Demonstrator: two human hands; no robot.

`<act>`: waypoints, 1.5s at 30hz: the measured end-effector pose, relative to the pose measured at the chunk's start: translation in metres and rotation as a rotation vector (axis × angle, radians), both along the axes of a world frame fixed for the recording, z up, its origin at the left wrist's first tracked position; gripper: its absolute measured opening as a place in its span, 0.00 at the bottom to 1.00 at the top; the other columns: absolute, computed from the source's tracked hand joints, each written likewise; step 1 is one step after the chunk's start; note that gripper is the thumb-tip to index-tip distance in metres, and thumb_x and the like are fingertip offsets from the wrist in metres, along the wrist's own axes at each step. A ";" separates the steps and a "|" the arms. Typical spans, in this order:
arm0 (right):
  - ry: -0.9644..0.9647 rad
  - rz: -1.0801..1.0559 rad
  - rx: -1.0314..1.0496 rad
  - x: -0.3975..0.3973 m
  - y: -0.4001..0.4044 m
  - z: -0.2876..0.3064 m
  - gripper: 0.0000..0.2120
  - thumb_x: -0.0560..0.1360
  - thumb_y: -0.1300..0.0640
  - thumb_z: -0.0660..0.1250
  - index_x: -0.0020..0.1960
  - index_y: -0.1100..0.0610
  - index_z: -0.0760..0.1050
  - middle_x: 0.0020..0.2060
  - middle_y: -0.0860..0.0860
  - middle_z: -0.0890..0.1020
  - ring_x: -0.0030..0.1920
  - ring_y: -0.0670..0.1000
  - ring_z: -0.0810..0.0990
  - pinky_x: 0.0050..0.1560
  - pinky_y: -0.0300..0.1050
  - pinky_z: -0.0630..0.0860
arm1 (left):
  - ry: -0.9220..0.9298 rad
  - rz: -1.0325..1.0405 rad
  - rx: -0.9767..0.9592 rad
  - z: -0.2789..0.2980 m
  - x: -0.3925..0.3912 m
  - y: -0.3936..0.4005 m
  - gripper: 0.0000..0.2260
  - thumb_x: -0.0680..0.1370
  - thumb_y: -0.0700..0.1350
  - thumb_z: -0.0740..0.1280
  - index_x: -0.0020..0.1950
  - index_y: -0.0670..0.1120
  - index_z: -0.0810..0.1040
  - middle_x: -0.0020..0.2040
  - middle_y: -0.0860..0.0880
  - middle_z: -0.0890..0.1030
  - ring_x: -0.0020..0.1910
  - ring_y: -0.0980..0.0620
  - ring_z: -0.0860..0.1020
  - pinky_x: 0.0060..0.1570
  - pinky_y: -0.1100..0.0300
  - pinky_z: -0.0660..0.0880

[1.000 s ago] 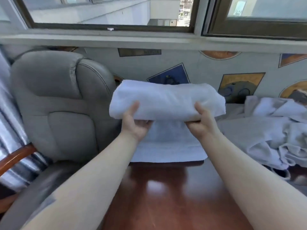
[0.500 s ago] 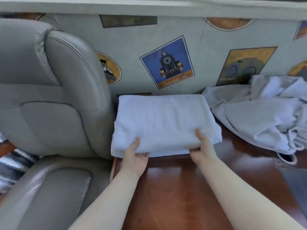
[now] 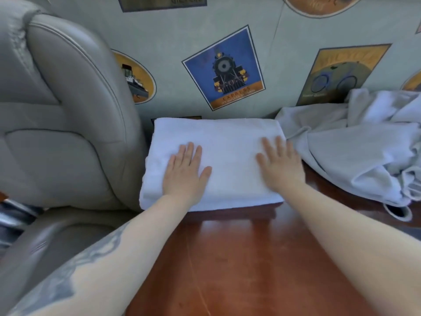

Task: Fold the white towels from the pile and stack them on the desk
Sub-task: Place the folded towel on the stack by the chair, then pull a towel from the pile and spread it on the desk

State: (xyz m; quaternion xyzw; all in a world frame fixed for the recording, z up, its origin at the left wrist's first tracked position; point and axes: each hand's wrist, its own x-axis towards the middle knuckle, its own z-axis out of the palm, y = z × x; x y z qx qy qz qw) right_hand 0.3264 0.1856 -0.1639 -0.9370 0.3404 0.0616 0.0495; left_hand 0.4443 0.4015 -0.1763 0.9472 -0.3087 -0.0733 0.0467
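My hands pressing a folded towel flat.
My left hand (image 3: 185, 172) and right hand (image 3: 281, 166) rest with straight fingers on the folded towel (image 3: 225, 142) on the counter (image 3: 250, 258), beside the pile (image 3: 355, 147).

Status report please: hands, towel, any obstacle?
Left hand and right hand flat on folded towel. Towel on desk. Unfolded pile at right, apart.

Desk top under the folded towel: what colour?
Glossy reddish-brown wood desk, clearest in the head view.
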 end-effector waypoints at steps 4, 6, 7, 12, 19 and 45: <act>-0.204 0.145 -0.216 0.068 0.010 0.020 0.28 0.83 0.48 0.50 0.80 0.49 0.44 0.80 0.53 0.48 0.79 0.57 0.45 0.73 0.57 0.41 | -0.140 0.017 -0.133 0.027 0.043 -0.057 0.26 0.84 0.53 0.50 0.81 0.49 0.47 0.81 0.51 0.45 0.79 0.49 0.42 0.76 0.48 0.40; -0.150 0.429 -0.059 0.110 0.042 0.018 0.31 0.81 0.53 0.56 0.80 0.47 0.46 0.79 0.51 0.50 0.79 0.55 0.47 0.74 0.56 0.45 | -0.124 -0.131 0.083 0.028 0.055 -0.079 0.29 0.83 0.51 0.53 0.81 0.49 0.44 0.81 0.50 0.44 0.79 0.47 0.41 0.75 0.45 0.40; -0.075 0.491 0.032 0.117 0.047 0.009 0.30 0.82 0.52 0.54 0.80 0.47 0.46 0.80 0.49 0.50 0.79 0.53 0.47 0.75 0.56 0.45 | -0.073 -0.171 0.184 0.020 0.059 -0.081 0.29 0.83 0.51 0.52 0.81 0.49 0.43 0.81 0.49 0.44 0.79 0.46 0.41 0.75 0.43 0.40; 0.192 0.095 -0.135 0.102 -0.061 0.016 0.23 0.82 0.44 0.47 0.74 0.49 0.60 0.75 0.53 0.61 0.75 0.59 0.57 0.74 0.65 0.50 | -0.021 0.084 0.307 0.025 0.133 -0.046 0.25 0.82 0.53 0.45 0.78 0.47 0.57 0.78 0.43 0.57 0.77 0.39 0.55 0.73 0.36 0.47; -0.110 0.413 0.082 0.095 0.047 -0.014 0.28 0.81 0.39 0.43 0.80 0.44 0.46 0.80 0.46 0.46 0.79 0.49 0.42 0.76 0.55 0.38 | 0.014 0.023 0.061 -0.002 0.075 -0.051 0.25 0.83 0.59 0.43 0.80 0.57 0.47 0.81 0.54 0.45 0.80 0.49 0.44 0.74 0.39 0.40; 0.163 -0.097 0.212 -0.195 0.065 0.009 0.27 0.83 0.42 0.46 0.80 0.48 0.48 0.80 0.50 0.47 0.79 0.50 0.45 0.76 0.55 0.48 | 0.130 -0.037 0.065 0.016 -0.171 0.026 0.32 0.82 0.53 0.56 0.81 0.48 0.43 0.81 0.50 0.40 0.79 0.49 0.39 0.76 0.51 0.41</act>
